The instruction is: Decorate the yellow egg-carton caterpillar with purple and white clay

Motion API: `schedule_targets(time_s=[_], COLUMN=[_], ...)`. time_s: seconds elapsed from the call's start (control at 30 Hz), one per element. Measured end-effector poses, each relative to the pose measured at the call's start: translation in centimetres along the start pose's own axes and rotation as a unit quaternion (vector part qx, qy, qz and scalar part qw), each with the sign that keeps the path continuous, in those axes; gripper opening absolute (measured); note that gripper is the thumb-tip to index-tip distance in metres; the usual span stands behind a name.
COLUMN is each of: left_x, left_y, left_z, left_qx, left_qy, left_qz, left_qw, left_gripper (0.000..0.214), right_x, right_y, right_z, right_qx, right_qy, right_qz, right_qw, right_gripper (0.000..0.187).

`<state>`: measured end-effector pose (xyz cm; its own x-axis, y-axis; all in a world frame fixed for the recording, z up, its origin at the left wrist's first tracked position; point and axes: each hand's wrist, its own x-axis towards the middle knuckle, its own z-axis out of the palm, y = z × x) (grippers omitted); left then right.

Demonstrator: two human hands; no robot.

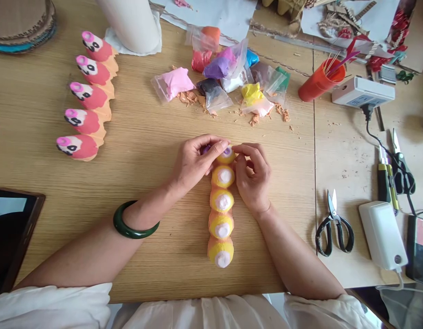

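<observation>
On the strip, only the far bump wears purple, four seemingly remain; my nearly closed left hand holds purple clay, my right hand curls, hold unclear.

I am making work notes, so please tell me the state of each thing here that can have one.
Left hand: over the top bump
Right hand: curled beside the top bump
Yellow strip: lying, purple piece at top bump only
Pink strip: pink ring on each bump
Near scissors: slightly open
Far scissors: apparently shut
Red cup: standing, holding sticks
Plug: in power strip
</observation>
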<state>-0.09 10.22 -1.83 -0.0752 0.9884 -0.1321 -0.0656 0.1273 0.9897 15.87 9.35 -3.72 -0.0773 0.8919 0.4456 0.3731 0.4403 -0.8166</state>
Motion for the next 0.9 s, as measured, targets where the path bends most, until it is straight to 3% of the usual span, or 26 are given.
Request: schedule_targets(time_s=[0.2,0.37,0.6,0.9], left_x=[0.09,-0.13,-0.35,-0.55], left_y=[-0.04,0.09,0.25,0.05], left_z=[0.3,0.02,-0.21,-0.35], left_qx=[0.047,0.025,0.092,0.08], left_qy=[0.029,-0.002,-0.017,-0.02], left_qz=[0.004,-0.011,0.083,0.042], left_qw=[0.998,1.0,0.992,0.996], left_gripper=[0.016,0.026,0.017,0.023], right_x=[0.02,0.03,-0.03,-0.09], right_y=[-0.08,-0.08,-0.16,-0.1], right_z=[0.04,-0.02,0.03,0.0], right_qx=[0.009,0.003,0.015,0.027], right_qy=[-0.002,-0.005,-0.002,-0.004], right_qz=[0.01,0.014,0.018,0.025], right_qw=[1.0,1.0,1.0,0.999], right_gripper=[0.026,0.026,0.026,0.026])
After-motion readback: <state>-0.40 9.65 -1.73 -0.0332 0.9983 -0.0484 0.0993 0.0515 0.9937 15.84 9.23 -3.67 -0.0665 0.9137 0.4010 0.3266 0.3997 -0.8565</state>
